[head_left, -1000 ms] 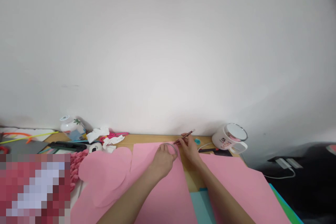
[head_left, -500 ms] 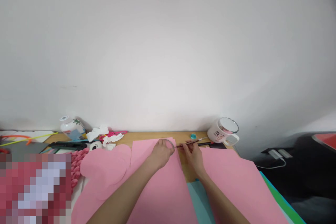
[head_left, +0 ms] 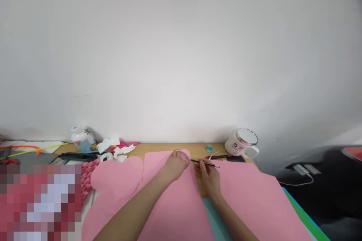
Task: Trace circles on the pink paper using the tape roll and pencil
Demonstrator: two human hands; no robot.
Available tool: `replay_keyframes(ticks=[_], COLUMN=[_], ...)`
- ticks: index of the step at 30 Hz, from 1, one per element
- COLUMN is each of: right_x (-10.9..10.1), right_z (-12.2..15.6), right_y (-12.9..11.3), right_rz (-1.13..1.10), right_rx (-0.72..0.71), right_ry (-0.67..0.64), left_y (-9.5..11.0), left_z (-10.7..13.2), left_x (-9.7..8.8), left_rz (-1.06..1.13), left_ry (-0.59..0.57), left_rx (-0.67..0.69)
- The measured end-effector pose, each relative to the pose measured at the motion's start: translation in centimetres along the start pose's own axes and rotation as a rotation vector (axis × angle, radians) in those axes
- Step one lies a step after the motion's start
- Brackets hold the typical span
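on pink paper (head_left: 175, 211), left fingers (head_left: 185, 163) bunched on ring (head_left: 185, 154) — right fingers (head_left: 203, 166) pinching pencil (head_left: 212, 165)

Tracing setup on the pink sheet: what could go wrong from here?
1. The round-edged item under the left hand could slip if pressure eases; no other support is visible.
2. It sits near the right edge of the middle pink sheet, so the pencil in the right hand might run off onto the wooden tabletop.
3. The mug stands just beyond the right-hand pink sheet; a knock might tip it onto the paper.
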State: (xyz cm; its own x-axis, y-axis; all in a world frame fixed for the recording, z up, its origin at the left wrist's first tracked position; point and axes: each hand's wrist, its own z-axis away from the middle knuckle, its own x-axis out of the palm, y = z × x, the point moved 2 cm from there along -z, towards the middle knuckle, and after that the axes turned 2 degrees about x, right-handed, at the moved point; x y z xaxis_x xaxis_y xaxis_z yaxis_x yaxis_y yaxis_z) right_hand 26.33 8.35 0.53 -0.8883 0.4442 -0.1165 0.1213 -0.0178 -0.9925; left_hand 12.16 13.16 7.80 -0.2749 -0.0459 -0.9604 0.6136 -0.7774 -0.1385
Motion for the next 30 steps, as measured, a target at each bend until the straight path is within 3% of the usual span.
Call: replay_keyframes(ticks=[10, 15, 30], right_x=[-0.5, -0.5, 1.3], right_z=[0.2, 1.8, 6.3], right_y=[-0.1, -0.3, -1.4], right_rz=[0.063, 0.144, 0.030], right_rx=[-0.002, -0.039, -0.150], right_ry=[0.010, 0.052, -0.052], left_y=[-0.2, -0.4, -0.5], left_z=[-0.2, -0.5, -0.3], left_x=[0.6, 1.0, 0.4], left_rz=[0.050, 0.082, 0.094], left_ry=[0.066, 0.075, 0.048], left_rx=[-0.014, -0.010, -0.023])
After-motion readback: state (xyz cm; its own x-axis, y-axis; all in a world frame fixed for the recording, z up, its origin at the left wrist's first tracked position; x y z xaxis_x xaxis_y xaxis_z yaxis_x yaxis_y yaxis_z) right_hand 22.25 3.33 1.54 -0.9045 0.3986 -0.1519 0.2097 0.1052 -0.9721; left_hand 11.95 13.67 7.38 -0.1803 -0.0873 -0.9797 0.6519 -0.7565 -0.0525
